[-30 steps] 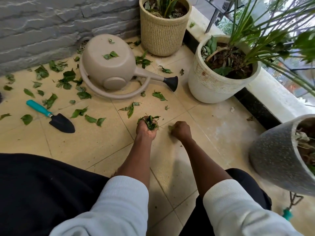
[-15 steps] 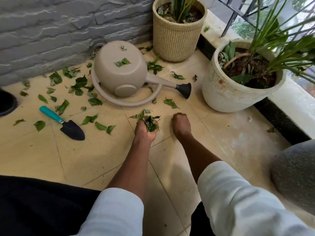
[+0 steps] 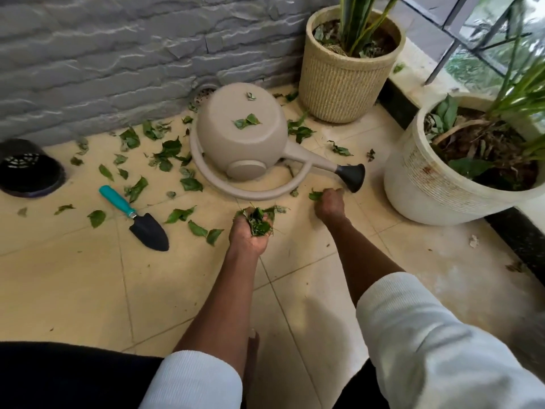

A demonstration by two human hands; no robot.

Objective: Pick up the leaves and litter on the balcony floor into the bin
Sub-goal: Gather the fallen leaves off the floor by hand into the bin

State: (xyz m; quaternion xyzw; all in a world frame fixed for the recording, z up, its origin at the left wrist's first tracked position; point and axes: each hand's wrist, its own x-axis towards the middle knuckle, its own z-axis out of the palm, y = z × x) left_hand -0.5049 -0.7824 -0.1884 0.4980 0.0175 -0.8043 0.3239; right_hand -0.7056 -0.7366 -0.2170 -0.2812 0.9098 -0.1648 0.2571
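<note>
The left hand (image 3: 249,231) is cupped palm-up just above the floor (image 3: 88,290), its fingers curled round a bunch of leaves (image 3: 259,221) that fills the palm. The right hand (image 3: 330,203) is down at the floor just to the right of it, knuckles up, its fingers curled onto a single leaf (image 3: 315,195) that shows at their tips, close to the handle loop of the watering can (image 3: 244,137).

The watering can lies on its side on the tiles, spout pointing right, with 2 small clusters of leaves on its upturned body. More loose leaves (image 3: 165,152) are scattered over the floor to the left of the can and along the foot of the grey stone wall (image 3: 118,54), and a few more lie between the can and the pots. A trowel (image 3: 138,219) with a teal handle and black blade lies flat among them, left of the left hand. A black bin (image 3: 28,172) sits at the far left edge, well apart from both hands.

A woven pot (image 3: 345,81) stands in the corner behind the can, and a white pot (image 3: 436,184) stands to the right of the right hand; both hold plants. White sleeves cover both forearms near the camera.
</note>
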